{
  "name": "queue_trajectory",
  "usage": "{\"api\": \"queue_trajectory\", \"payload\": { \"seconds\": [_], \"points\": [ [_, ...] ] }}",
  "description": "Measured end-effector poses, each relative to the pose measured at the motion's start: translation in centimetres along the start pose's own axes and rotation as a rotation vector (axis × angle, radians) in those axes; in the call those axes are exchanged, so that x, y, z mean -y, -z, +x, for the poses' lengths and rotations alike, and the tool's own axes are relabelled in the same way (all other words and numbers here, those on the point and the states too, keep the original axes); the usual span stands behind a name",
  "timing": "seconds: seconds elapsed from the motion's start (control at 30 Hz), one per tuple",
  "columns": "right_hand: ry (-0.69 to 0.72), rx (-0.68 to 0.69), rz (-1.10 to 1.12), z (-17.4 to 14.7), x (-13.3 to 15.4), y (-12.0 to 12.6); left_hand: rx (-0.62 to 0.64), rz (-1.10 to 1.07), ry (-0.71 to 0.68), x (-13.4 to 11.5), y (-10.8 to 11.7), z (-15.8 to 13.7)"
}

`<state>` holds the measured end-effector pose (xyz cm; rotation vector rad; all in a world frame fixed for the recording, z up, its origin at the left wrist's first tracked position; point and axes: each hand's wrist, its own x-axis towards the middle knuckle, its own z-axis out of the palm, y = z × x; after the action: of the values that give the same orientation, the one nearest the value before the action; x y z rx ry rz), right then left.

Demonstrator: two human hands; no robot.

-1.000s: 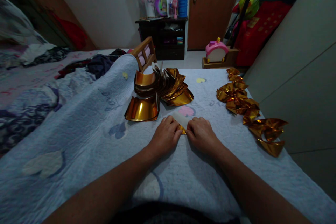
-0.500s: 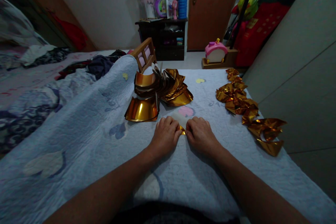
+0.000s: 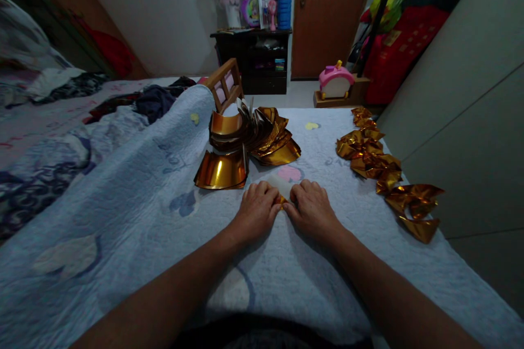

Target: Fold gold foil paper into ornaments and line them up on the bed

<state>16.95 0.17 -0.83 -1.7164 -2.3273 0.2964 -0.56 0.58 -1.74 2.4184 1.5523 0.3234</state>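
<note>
Between my hands, low over the quilt (image 3: 270,262), is a sheet of gold foil paper (image 3: 281,200) with its pale back up and a gold strip along the near edge. My left hand (image 3: 257,204) grips its left side, fingers curled. On the right side my right hand (image 3: 311,204) is closed the same way, its thumb close to the left one. Much of the sheet is hidden under my fingers. Just beyond lie fanned stacks of gold foil sheets (image 3: 223,170). Folded gold foil pieces (image 3: 374,165) lie in a row along the quilt's right side.
A small wooden rail with pink panels (image 3: 225,86) stands behind the stacks. Clothes (image 3: 155,102) lie on the bed at left. A dark cabinet (image 3: 251,60), a wooden door (image 3: 331,16) and a pink toy (image 3: 336,80) are at the back. A pale panel (image 3: 470,120) borders the right side.
My right thumb has moved left toward my left thumb, narrowing the gap between the hands. Less of the gold strip's flat edge shows. The stacks and folded pieces stay put.
</note>
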Motion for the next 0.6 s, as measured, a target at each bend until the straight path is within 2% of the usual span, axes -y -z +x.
{"api": "queue_trajectory", "payload": {
  "seconds": [0.2,0.6],
  "points": [
    [-0.037,0.012,-0.016,0.0,0.2,0.5,-0.005,-0.03,-0.006,0.2,0.0,-0.1],
    [-0.037,-0.004,0.033,-0.3,-1.7,0.6,0.012,-0.087,0.001,0.1,0.4,-0.1]
  ]
}}
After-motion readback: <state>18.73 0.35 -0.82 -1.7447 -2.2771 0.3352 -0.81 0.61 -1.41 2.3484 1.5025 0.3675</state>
